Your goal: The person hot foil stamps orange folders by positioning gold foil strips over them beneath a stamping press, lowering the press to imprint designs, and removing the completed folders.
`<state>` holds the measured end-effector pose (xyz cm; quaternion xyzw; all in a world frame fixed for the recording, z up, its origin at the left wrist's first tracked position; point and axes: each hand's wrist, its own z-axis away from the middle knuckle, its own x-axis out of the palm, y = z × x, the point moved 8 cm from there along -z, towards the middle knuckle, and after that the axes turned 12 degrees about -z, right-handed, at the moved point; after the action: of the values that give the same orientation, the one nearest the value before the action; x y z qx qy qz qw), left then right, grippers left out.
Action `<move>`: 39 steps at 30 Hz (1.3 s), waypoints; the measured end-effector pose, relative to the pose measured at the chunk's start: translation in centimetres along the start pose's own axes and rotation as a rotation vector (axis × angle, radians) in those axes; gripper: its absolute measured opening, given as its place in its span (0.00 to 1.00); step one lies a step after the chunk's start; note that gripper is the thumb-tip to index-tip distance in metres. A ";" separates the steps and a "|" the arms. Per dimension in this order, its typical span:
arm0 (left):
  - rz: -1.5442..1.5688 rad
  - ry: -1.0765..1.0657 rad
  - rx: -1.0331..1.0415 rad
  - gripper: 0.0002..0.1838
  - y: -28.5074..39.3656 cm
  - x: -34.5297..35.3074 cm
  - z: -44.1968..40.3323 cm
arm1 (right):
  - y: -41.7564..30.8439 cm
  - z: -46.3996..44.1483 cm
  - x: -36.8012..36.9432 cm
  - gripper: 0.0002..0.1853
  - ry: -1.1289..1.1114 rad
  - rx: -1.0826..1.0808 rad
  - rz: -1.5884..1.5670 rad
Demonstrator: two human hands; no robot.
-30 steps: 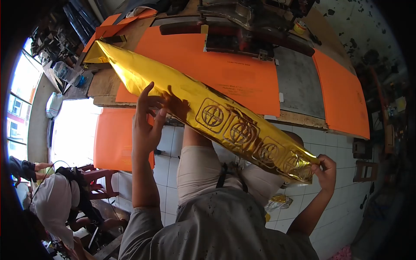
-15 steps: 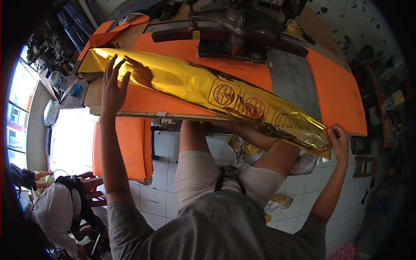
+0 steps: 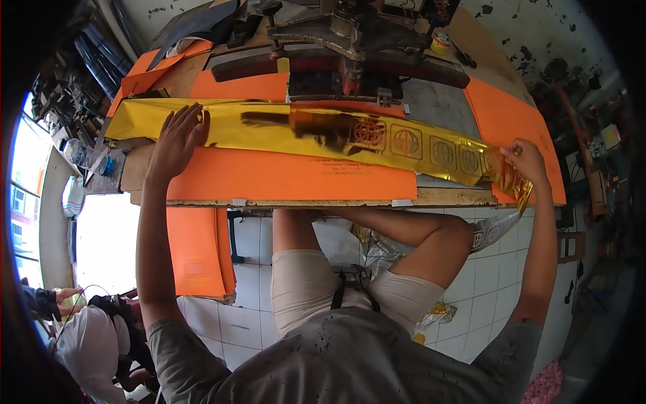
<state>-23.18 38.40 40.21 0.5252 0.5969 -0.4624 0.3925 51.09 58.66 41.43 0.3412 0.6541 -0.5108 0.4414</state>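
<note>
A long strip of shiny gold foil [image 3: 259, 140] stretches across the bench below a dark metal press [image 3: 346, 30]. Round globe-like emblems show as imprints along its right half. My left hand [image 3: 176, 143] rests flat on the foil near its left end, fingers extended. At the other end, my right hand [image 3: 523, 160] pinches the strip's edge. Past this hand the foil bends down over the bench edge, and its silvery underside shows. Under the strip lies an orange sheet [image 3: 282, 176] with small dark print, partly covered by the foil.
More orange sheets [image 3: 515, 141] lie on the right, and a stack of orange sheets [image 3: 195, 252] stands below the bench on the left. A small yellow tin [image 3: 440, 44] sits at the back. Crumpled foil [image 3: 441, 314] is on the tiled floor. Another person [image 3: 91, 350] is at lower left.
The foil has gone from slanting and bulging to flatter and straighter across the bench, away from my body. My right hand has risen with its end; my left hand has shifted slightly downward.
</note>
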 end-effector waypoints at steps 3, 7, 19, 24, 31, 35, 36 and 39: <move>-0.008 -0.018 0.024 0.29 0.5 0.4 -1.2 | 1.1 -4.7 0.1 0.26 0.031 -0.059 0.091; 0.002 -0.052 0.028 0.30 1.2 0.9 -2.9 | 2.8 -10.2 0.6 0.27 0.061 -0.048 0.113; 0.138 -0.127 -0.014 0.34 0.9 3.1 -3.8 | 6.0 -14.8 1.9 0.26 -0.040 0.031 -0.170; 0.165 -0.136 -0.025 0.34 0.9 3.2 -3.8 | 6.6 -14.9 2.4 0.26 -0.093 0.074 -0.301; 0.171 -0.155 -0.045 0.34 1.1 3.5 -4.0 | 7.3 -15.6 2.6 0.28 -0.062 0.030 -0.245; 0.176 -0.153 -0.047 0.34 1.0 3.5 -4.1 | 7.5 -15.9 2.5 0.28 -0.061 0.015 -0.256; 0.173 -0.150 -0.049 0.34 1.0 3.6 -4.2 | 7.6 -16.0 2.6 0.28 -0.062 0.019 -0.254; 0.173 -0.147 -0.053 0.34 0.9 3.7 -4.1 | 7.9 -16.1 2.6 0.28 -0.062 0.027 -0.244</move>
<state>-22.70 43.38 37.68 0.5290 0.5308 -0.4480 0.4874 53.53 76.22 37.53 0.2491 0.6697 -0.5799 0.3914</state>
